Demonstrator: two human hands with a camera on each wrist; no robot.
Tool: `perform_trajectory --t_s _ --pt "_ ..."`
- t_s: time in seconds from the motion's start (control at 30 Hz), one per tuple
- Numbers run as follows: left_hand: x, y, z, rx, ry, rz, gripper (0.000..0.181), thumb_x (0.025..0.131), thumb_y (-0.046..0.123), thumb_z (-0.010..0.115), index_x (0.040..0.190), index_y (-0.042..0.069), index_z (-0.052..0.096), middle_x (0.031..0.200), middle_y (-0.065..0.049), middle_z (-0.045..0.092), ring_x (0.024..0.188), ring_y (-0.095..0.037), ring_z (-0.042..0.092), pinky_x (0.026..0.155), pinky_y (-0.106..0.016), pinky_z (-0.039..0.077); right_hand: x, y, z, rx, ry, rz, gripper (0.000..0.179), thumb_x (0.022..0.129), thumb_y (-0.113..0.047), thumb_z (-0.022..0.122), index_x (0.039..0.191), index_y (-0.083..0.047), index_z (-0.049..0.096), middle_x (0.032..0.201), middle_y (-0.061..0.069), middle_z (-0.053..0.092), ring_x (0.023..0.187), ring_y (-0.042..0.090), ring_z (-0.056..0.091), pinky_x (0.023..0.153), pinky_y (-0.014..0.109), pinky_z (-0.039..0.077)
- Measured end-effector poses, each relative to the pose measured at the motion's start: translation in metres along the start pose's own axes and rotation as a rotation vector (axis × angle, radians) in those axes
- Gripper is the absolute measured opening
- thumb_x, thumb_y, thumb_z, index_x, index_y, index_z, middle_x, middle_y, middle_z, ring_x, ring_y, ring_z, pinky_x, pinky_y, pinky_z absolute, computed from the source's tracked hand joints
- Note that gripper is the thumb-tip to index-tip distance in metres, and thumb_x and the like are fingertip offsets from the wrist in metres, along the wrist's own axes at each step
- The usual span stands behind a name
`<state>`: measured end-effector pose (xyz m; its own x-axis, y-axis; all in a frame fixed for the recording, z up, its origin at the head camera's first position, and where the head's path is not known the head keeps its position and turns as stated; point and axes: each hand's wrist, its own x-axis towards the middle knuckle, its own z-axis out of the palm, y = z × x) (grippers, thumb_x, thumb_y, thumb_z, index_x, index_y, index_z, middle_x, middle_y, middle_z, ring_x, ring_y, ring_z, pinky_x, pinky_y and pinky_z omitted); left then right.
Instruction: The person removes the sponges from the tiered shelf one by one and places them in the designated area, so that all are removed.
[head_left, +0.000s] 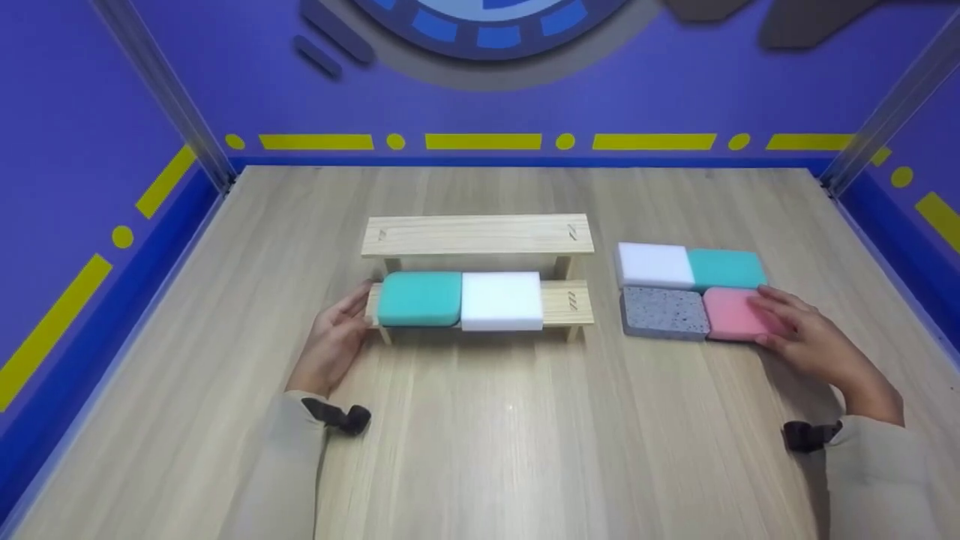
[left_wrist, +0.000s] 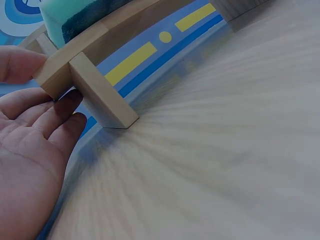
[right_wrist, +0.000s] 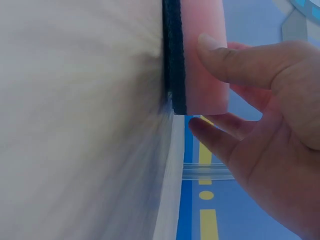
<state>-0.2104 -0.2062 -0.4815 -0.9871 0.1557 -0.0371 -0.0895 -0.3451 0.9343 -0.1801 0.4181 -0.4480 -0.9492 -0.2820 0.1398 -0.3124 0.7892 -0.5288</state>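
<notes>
My left hand [head_left: 335,339] pinches the left end of the front wooden stand [head_left: 566,306], thumb on one side and fingers curled against the other. On that stand lie a teal sponge [head_left: 420,298] with a dark scouring layer beneath and a white sponge [head_left: 501,301], side by side. Over at the right, my right hand [head_left: 821,345] grips the right end of a pink sponge [head_left: 729,315] between thumb and fingers. Its dark scouring layer [right_wrist: 175,65] faces the tabletop in the right wrist view.
Behind the front stand is a second wooden stand [head_left: 477,235] with a bare top. A grey speckled sponge [head_left: 664,312] touches the pink one's left side. Another white sponge [head_left: 655,265] and another teal sponge [head_left: 726,268] sit behind them. Blue walls [head_left: 480,112] enclose the wooden table [head_left: 480,450].
</notes>
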Motion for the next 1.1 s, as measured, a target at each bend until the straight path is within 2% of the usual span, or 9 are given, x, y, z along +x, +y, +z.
perform_trajectory --t_s 0.1,0.13,0.2,0.27,0.33,0.37,0.47,0.87,1.1 --pt "0.0 0.0 0.001 -0.01 -0.001 0.007 0.066 0.089 -0.012 0.041 0.15 -0.007 0.015 0.159 -0.018 0.017 0.147 -0.028 0.02 0.101 -0.014 0.041 0.0 0.001 0.0 -0.029 0.021 -0.027 0.052 0.089 -0.003 0.063 0.136 0.01 0.045 0.145 0.036 0.031 0.132 0.059 0.025 0.117 0.015 0.01" --pt "0.0 0.0 0.001 -0.01 -0.003 0.008 0.066 0.089 -0.012 0.041 0.15 -0.007 0.015 0.159 -0.019 0.017 0.147 -0.028 0.02 0.101 -0.014 0.041 0.0 0.001 0.0 -0.035 0.026 -0.034 0.051 0.089 -0.003 0.063 0.135 0.01 0.046 0.144 0.036 0.032 0.132 0.059 0.026 0.111 0.004 0.008" --pt "0.0 0.0 0.001 -0.011 -0.004 0.007 0.066 0.09 -0.012 0.041 0.15 -0.007 0.014 0.159 -0.02 0.017 0.147 -0.028 0.019 0.101 -0.013 0.041 0.0 0.002 0.001 -0.044 0.029 -0.035 0.051 0.088 -0.003 0.064 0.134 0.011 0.046 0.144 0.036 0.032 0.131 0.059 0.028 0.095 -0.006 0.005" --pt "0.0 0.001 0.001 -0.009 -0.003 0.003 0.066 0.09 -0.012 0.041 0.15 -0.007 0.014 0.159 -0.019 0.017 0.147 -0.028 0.019 0.101 -0.014 0.041 0.0 0.002 0.0 -0.032 0.017 -0.016 0.052 0.09 -0.006 0.063 0.136 0.01 0.045 0.145 0.036 0.031 0.131 0.06 0.026 0.105 0.001 0.007" --pt "0.0 0.001 0.001 -0.006 -0.001 -0.001 0.066 0.09 -0.012 0.041 0.15 -0.007 0.014 0.159 -0.019 0.017 0.147 -0.028 0.019 0.102 -0.014 0.04 0.0 0.001 0.0 -0.017 0.005 0.005 0.053 0.091 -0.008 0.063 0.137 0.009 0.044 0.145 0.036 0.029 0.13 0.061 0.025 0.12 0.024 0.015" --pt "0.0 0.001 0.001 -0.008 0.001 -0.003 0.066 0.09 -0.012 0.04 0.15 -0.007 0.014 0.159 -0.019 0.017 0.147 -0.027 0.019 0.101 -0.014 0.04 0.0 0.001 0.0 -0.012 0.001 0.017 0.054 0.091 -0.01 0.063 0.137 0.009 0.044 0.146 0.036 0.029 0.13 0.061 0.025 0.12 0.04 0.018" --pt "0.001 0.001 0.001 -0.013 0.004 -0.009 0.066 0.089 -0.012 0.04 0.15 -0.007 0.014 0.159 -0.019 0.017 0.147 -0.027 0.02 0.101 -0.014 0.041 0.0 0.0 -0.001 0.006 -0.001 0.036 0.055 0.091 -0.011 0.063 0.138 0.01 0.043 0.146 0.037 0.028 0.131 0.062 0.022 0.101 0.071 0.02" --pt "0.001 0.001 0.001 -0.012 0.002 -0.012 0.066 0.09 -0.012 0.04 0.15 -0.006 0.015 0.159 -0.019 0.018 0.146 -0.028 0.022 0.102 -0.015 0.041 0.0 -0.011 -0.008 0.002 -0.002 0.137 0.055 0.092 -0.007 0.061 0.141 0.005 0.041 0.147 0.034 0.031 0.135 0.058 0.02 0.102 0.074 0.019" --pt "0.0 0.001 0.001 -0.009 0.001 -0.004 0.066 0.089 -0.012 0.041 0.15 -0.007 0.016 0.159 -0.019 0.018 0.147 -0.027 0.02 0.101 -0.015 0.042 0.001 -0.017 -0.01 0.002 0.075 0.095 0.059 0.092 -0.021 0.064 0.141 0.004 0.042 0.143 0.035 0.037 0.131 0.057 0.029 0.102 0.072 0.022"
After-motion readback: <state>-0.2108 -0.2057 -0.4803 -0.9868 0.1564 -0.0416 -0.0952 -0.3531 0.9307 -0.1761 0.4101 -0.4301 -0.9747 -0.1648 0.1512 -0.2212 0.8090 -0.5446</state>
